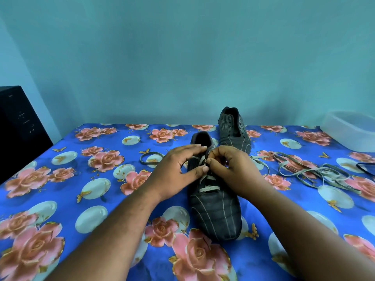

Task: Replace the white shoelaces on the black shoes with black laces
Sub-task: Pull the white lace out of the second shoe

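Shoe (215, 211) with a white lace (209, 188) lies mid-counter, toe toward the person. The left hand (174, 171) holds its collar, thumb against the lace; the right hand (229, 167) pinches the lace at the upper eyelets. The counter wears a blue rose-print cloth (91, 179) under a teal wall (182, 57). A second, unlaced shoe (233, 128) sits behind. Loose laces (316, 173) tangle rightward. A white tub (351, 130) and black box (18, 126) are cut off at the edges.
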Motion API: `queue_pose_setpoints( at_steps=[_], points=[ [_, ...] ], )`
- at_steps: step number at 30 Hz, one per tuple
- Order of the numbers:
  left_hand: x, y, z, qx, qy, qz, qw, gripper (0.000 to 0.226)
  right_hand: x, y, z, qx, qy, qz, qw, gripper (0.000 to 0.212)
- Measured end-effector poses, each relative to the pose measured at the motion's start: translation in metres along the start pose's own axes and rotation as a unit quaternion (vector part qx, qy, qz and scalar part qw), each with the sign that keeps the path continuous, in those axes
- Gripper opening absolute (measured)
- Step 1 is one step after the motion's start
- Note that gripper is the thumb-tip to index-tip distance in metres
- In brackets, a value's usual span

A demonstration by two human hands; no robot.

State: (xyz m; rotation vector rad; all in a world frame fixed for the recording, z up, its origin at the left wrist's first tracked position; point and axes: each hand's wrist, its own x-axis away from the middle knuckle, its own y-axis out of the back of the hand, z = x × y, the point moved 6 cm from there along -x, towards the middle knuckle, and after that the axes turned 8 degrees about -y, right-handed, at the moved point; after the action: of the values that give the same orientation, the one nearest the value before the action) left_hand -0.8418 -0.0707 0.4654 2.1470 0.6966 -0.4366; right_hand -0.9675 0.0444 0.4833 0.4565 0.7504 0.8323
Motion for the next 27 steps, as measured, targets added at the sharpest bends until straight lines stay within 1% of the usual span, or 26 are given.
queue_pose_setpoints(
  at_steps=[3,5,6,8,9,10,13,16,18,20,22,23,24,26,27],
  points=[
    [0.0,0.001,-0.001,0.005,0.006,-0.003,1.0,0.057,0.002,0.009,0.006,0.055,0.051,-0.055,0.996,0.005],
    [0.0,0.001,-0.001,0.01,0.01,-0.003,1.0,0.057,0.003,0.013,0.009,0.089,0.081,-0.082,0.989,0.013],
    [0.0,0.001,-0.001,0.009,0.011,-0.002,1.0,0.058,0.003,0.014,0.011,0.096,0.09,-0.085,0.988,0.012],
    [0.0,0.0,-0.001,0.009,0.012,-0.001,1.0,0.059,0.004,0.012,0.014,0.104,0.094,-0.079,0.987,0.003],
    [0.0,0.0,0.0,0.011,0.013,-0.002,1.0,0.058,0.004,0.011,0.014,0.107,0.083,-0.077,0.988,0.001],
    [0.0,0.001,0.0,0.013,0.014,-0.002,1.0,0.056,0.004,0.01,0.012,0.105,0.063,-0.071,0.99,0.004],
    [0.0,0.0,0.0,0.01,0.012,-0.001,1.0,0.056,0.002,0.005,0.004,0.037,-0.018,-0.028,0.999,0.012],
    [0.0,-0.001,0.0,0.005,0.005,0.0,1.0,0.058,0.003,-0.002,0.001,-0.03,-0.064,0.029,0.997,0.018],
    [0.0,0.0,-0.001,0.015,0.005,-0.003,1.0,0.058,0.003,-0.005,-0.002,-0.106,-0.096,0.071,0.987,0.021],
    [0.0,0.0,-0.001,0.023,0.004,-0.002,1.0,0.058,0.004,-0.005,-0.007,-0.19,-0.131,0.107,0.967,0.021],
    [0.0,-0.001,-0.001,0.026,0.005,-0.001,1.0,0.058,0.006,-0.005,-0.01,-0.231,-0.151,0.126,0.953,0.018],
    [0.0,-0.001,0.0,0.026,0.006,-0.003,1.0,0.058,0.006,-0.003,-0.009,-0.228,-0.144,0.118,0.956,0.016],
    [0.0,-0.001,0.0,0.026,0.008,-0.004,1.0,0.058,0.005,-0.001,-0.007,-0.2,-0.125,0.097,0.967,0.015],
    [0.001,0.0,0.001,0.024,0.013,-0.005,1.0,0.058,0.003,0.003,-0.004,-0.09,-0.068,0.05,0.992,0.014],
    [0.001,0.0,0.001,0.025,0.015,-0.005,1.0,0.058,0.003,0.005,0.0,-0.04,-0.042,0.031,0.998,0.016]
  ],
)
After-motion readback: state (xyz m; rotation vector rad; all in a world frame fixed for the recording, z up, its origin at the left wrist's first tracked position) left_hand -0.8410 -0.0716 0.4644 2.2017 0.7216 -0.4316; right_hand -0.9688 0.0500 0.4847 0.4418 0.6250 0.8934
